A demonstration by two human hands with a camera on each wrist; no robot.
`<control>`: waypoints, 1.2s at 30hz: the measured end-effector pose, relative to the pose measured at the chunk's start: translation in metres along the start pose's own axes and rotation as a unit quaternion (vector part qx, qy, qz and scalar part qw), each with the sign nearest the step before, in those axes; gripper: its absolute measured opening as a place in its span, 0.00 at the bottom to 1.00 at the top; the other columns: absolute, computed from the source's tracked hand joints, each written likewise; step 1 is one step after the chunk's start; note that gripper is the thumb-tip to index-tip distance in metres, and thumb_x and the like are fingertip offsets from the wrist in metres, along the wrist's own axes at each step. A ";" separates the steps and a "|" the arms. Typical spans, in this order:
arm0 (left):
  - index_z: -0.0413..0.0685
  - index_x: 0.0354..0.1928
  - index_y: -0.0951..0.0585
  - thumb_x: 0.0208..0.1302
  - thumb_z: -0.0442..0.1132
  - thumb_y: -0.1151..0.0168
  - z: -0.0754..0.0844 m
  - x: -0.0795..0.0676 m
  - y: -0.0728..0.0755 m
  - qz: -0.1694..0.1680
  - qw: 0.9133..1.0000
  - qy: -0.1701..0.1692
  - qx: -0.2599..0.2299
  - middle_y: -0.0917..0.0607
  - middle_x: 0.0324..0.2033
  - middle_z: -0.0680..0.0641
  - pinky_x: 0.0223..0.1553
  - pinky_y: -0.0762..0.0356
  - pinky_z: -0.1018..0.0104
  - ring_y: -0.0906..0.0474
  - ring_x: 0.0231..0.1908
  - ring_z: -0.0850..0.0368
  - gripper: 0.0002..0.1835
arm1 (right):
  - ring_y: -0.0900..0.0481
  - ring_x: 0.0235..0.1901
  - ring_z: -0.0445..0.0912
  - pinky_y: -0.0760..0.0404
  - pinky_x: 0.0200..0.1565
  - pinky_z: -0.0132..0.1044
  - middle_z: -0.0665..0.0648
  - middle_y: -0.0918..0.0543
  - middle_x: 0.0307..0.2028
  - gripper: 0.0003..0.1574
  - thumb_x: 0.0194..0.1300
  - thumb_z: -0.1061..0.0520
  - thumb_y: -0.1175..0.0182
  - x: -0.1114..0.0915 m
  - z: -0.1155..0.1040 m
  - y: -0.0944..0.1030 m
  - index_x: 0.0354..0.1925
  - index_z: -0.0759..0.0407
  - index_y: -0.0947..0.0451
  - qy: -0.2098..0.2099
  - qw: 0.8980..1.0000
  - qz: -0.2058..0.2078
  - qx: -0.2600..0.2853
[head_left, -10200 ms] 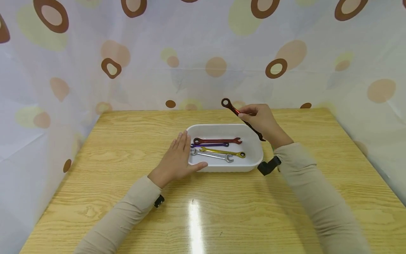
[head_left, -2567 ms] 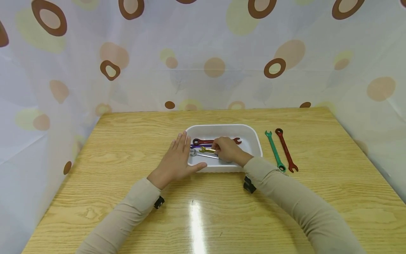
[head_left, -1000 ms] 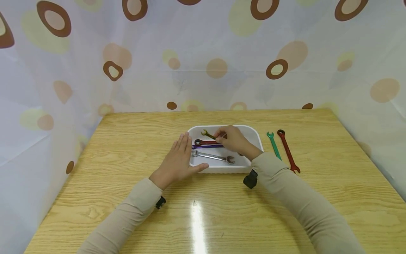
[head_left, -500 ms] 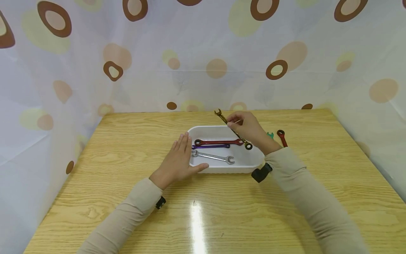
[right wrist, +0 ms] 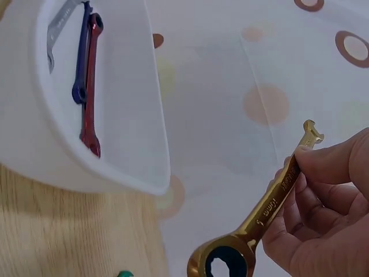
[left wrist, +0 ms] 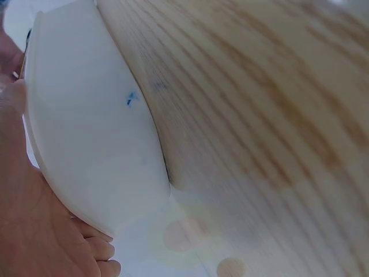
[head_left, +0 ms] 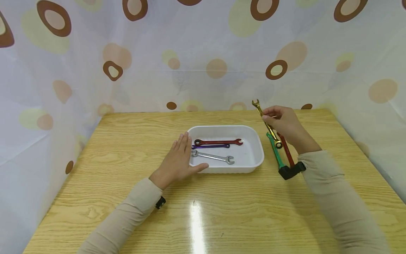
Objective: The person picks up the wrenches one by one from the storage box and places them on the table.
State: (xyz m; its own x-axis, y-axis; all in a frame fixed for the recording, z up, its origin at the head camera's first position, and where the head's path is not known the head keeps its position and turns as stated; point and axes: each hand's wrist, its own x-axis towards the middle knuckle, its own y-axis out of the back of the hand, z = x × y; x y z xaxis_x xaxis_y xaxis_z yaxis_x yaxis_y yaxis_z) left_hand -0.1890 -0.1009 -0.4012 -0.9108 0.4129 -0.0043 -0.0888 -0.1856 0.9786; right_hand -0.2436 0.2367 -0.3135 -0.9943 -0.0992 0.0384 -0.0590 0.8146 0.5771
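Observation:
My right hand (head_left: 287, 125) pinches a gold combination wrench (head_left: 266, 121) near its open end, raised to the right of the white tub (head_left: 229, 170). In the right wrist view the gold wrench (right wrist: 271, 205) shows its ratcheting ring toward the camera. My left hand (head_left: 177, 158) lies with straight fingers against the tub's left end, thumb over the front rim. Inside the tub are a red wrench (head_left: 219, 142), a purple wrench (head_left: 210, 146) and a silver open-ended wrench (head_left: 213, 156). Under the right hand a green wrench (head_left: 276, 153) and another red wrench (head_left: 287, 151) lie on the table, partly hidden.
The wooden table (head_left: 127, 148) carries the tub near its middle. A patterned curtain (head_left: 196, 88) hangs behind the table and along both sides. A black wrist camera (head_left: 290, 171) sits under the right wrist and overlaps the lower ends of the two wrenches.
My right hand has laid a red wrench beside the green one, then picked the gold wrench from the tub and carried it up and right. The left hand has stayed at the tub.

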 end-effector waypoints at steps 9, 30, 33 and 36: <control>0.33 0.73 0.58 0.58 0.78 0.59 0.000 -0.001 0.000 0.000 1.000 -0.002 0.001 0.63 0.74 0.37 0.72 0.61 0.51 0.67 0.74 0.44 0.61 | 0.25 0.37 0.33 0.21 0.38 0.25 0.42 0.26 0.38 0.24 0.72 0.52 0.48 -0.008 0.042 0.037 0.57 0.70 0.32 -0.039 0.999 0.014 0.022; 0.33 0.73 0.58 0.58 0.79 0.61 0.002 -0.003 0.001 -0.001 1.000 -0.003 0.002 0.64 0.74 0.37 0.72 0.60 0.51 0.68 0.74 0.43 0.61 | 0.26 0.31 0.32 0.21 0.34 0.29 0.41 0.27 0.32 0.26 0.73 0.53 0.51 -0.008 0.134 0.050 0.57 0.73 0.34 -0.156 0.987 0.000 0.028; 0.33 0.73 0.58 0.58 0.79 0.61 0.002 -0.002 0.002 0.000 1.000 -0.003 0.005 0.63 0.74 0.36 0.72 0.60 0.51 0.67 0.74 0.43 0.61 | 0.26 0.30 0.33 0.21 0.33 0.30 0.44 0.26 0.32 0.25 0.72 0.55 0.51 -0.007 0.142 0.049 0.56 0.75 0.34 -0.161 0.987 0.003 0.023; 0.33 0.73 0.58 0.58 0.79 0.61 0.003 -0.003 0.002 -0.001 1.000 -0.002 0.005 0.63 0.74 0.36 0.72 0.60 0.51 0.67 0.74 0.43 0.61 | 0.26 0.28 0.34 0.21 0.31 0.31 0.46 0.26 0.31 0.24 0.71 0.57 0.50 -0.007 0.148 0.048 0.55 0.77 0.34 -0.167 0.986 0.004 0.013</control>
State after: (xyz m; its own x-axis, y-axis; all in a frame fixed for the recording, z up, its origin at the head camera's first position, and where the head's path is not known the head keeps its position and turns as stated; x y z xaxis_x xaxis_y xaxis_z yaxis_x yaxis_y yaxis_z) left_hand -0.1857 -0.1000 -0.3987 -0.9086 0.4175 -0.0061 -0.0870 -0.1749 0.9807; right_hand -0.2522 0.3610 -0.4067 -0.9683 0.0978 -0.2299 -0.0482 0.8298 0.5560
